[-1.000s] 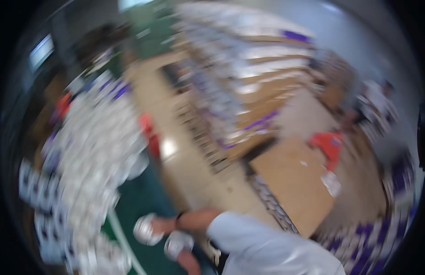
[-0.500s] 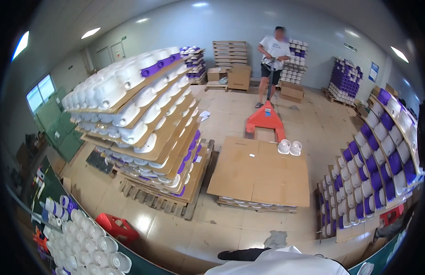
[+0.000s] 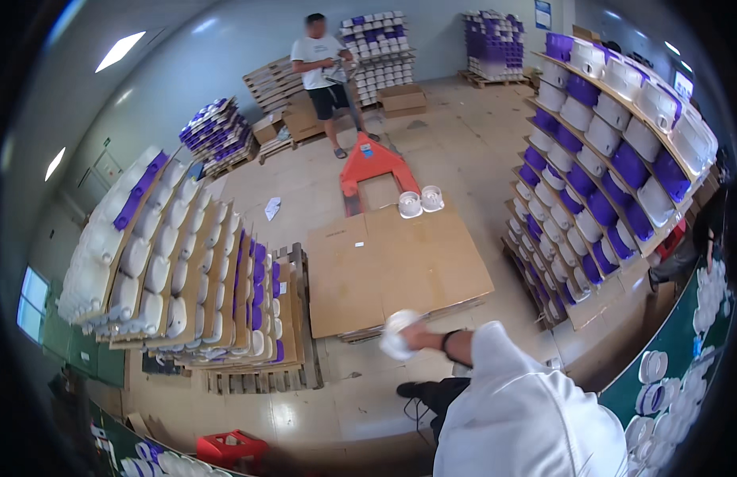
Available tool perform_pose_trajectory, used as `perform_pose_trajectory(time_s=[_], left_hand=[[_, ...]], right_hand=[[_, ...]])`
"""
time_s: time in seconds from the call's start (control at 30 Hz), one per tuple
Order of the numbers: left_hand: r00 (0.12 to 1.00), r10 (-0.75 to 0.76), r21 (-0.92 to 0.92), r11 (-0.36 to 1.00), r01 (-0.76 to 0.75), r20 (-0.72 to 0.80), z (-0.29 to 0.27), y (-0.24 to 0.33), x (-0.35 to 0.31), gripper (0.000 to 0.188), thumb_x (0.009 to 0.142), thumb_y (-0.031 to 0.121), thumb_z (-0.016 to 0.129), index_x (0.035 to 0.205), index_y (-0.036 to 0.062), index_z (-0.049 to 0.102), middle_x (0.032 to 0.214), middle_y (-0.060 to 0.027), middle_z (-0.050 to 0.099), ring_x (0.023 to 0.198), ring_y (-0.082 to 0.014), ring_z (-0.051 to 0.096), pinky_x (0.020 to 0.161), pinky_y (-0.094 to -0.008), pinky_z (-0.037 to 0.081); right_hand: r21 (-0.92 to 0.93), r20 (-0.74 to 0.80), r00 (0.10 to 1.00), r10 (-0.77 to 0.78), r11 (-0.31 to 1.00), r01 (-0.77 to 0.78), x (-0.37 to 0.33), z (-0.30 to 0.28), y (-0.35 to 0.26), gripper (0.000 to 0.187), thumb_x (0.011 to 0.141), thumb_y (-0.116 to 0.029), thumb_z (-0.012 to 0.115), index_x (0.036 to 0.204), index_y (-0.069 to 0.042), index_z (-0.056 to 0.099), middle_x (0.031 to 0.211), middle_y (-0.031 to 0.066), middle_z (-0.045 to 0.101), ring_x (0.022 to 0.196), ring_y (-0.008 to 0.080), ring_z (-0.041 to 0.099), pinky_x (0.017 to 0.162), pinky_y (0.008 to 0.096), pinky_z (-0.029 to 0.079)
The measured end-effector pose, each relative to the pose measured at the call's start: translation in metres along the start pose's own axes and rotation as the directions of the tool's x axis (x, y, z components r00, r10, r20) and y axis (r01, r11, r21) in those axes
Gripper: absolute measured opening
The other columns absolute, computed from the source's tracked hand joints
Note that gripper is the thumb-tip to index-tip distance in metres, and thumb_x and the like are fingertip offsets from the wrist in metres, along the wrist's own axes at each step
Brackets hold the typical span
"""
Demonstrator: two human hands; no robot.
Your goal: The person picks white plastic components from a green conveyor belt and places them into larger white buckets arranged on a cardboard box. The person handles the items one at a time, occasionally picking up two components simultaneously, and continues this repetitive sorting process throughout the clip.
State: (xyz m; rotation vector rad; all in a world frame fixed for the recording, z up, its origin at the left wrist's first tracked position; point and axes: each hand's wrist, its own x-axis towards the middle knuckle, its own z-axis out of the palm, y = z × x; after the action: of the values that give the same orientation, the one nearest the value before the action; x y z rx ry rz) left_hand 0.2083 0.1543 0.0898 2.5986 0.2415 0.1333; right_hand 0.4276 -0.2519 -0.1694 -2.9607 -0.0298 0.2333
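My right hand (image 3: pixel 421 337) reaches out from a white sleeve, with a dark band at the wrist. It is closed on a round white plastic part (image 3: pixel 395 335), which is smeared by motion. Hand and part show at the near edge of a low stack topped with a flat cardboard sheet (image 3: pixel 408 262). Two white cup-like parts, a left one (image 3: pixel 410 205) and a right one (image 3: pixel 432 199), stand side by side at the sheet's far edge. My left hand is out of view.
Layered stacks of white and purple parts rise on the left (image 3: pixel 166 262) and right (image 3: pixel 595 151). Behind the sheet, a person (image 3: pixel 317 63) holds the handle of a red pallet jack (image 3: pixel 376 163). A red stool (image 3: pixel 232 449) and a green bench (image 3: pixel 627 389) with white parts are near me.
My view has swung right and tilted, so the stacks and pallet jack sit further left. My right hand with the white part has come into view near the cardboard-topped stack.
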Motion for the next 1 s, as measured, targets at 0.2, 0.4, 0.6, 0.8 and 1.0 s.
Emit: perform_pose_trajectory(time_s=[0.2, 0.4, 0.6, 0.8, 1.0], left_hand=[[0.999, -0.018, 0.164, 0.986, 0.012, 0.036, -0.012, 0.0, 0.04, 0.033, 0.09, 0.022, 0.059, 0.108, -0.0054, 0.059, 0.102, -0.0249, 0.061, 0.093, -0.04, 0.056, 0.083, -0.0476, 0.045], [0.988, 0.01, 0.159, 0.987, -0.034, 0.153, 0.044, 0.045, 0.117, 0.035, 0.091, 0.023, 0.059, 0.11, -0.0058, 0.058, 0.103, -0.0252, 0.06, 0.094, -0.04, 0.055, 0.084, -0.0475, 0.044], [0.976, -0.037, 0.262, 0.965, -0.021, 0.216, 0.099, 0.075, 0.214, 0.036, 0.091, 0.024, 0.06, 0.111, -0.0061, 0.058, 0.105, -0.0254, 0.06, 0.095, -0.04, 0.055, 0.085, -0.0473, 0.044], [0.857, 0.497, 0.078, 0.857, -0.51, 0.14, 0.232, 0.165, 0.42, 0.033, 0.081, 0.014, 0.065, 0.107, -0.0053, 0.058, 0.095, -0.0231, 0.061, 0.09, -0.0425, 0.057, 0.079, -0.0507, 0.044], [0.758, 0.527, 0.1, 0.792, -0.602, 0.385, 0.437, 0.266, 0.636, 0.035, 0.075, 0.005, 0.065, 0.107, -0.0029, 0.053, 0.097, -0.0217, 0.059, 0.093, -0.0425, 0.054, 0.083, -0.0514, 0.042]], right_hand=[[0.238, 0.247, 0.815, 0.524, 0.782, -0.575, -0.111, -0.101, 0.128, 0.056, 0.058, -0.035, 0.078, 0.108, -0.013, 0.064, 0.108, 0.0141, 0.067, 0.1, 0.0326, 0.064, 0.091, 0.0502, 0.044], [0.255, 0.337, 0.613, 0.714, 0.558, -0.79, -0.136, -0.135, 0.209, 0.065, 0.057, -0.039, 0.083, 0.112, -0.011, 0.063, 0.112, 0.0147, 0.065, 0.109, 0.0311, 0.061, 0.099, 0.0463, 0.042], [0.13, 0.264, 0.872, 0.412, 0.881, -0.456, 0.045, -0.169, 0.18, 0.05, 0.068, -0.029, 0.076, 0.112, -0.009, 0.063, 0.102, 0.0152, 0.068, 0.101, 0.03, 0.064, 0.097, 0.0427, 0.041], [0.162, 0.042, 0.99, 0.138, 0.976, -0.143, 0.273, -0.17, 0.16, 0.026, 0.072, -0.012, 0.064, 0.099, -0.013, 0.067, 0.088, 0.0108, 0.068, 0.087, 0.025, 0.065, 0.091, 0.0411, 0.037], [0.072, -0.157, 0.973, 0.167, 0.985, -0.158, 0.469, -0.122, 0.171, 0.017, 0.079, -0.008, 0.057, 0.084, -0.016, 0.071, 0.087, 0.0071, 0.071, 0.089, 0.0211, 0.067, 0.095, 0.04, 0.035]])
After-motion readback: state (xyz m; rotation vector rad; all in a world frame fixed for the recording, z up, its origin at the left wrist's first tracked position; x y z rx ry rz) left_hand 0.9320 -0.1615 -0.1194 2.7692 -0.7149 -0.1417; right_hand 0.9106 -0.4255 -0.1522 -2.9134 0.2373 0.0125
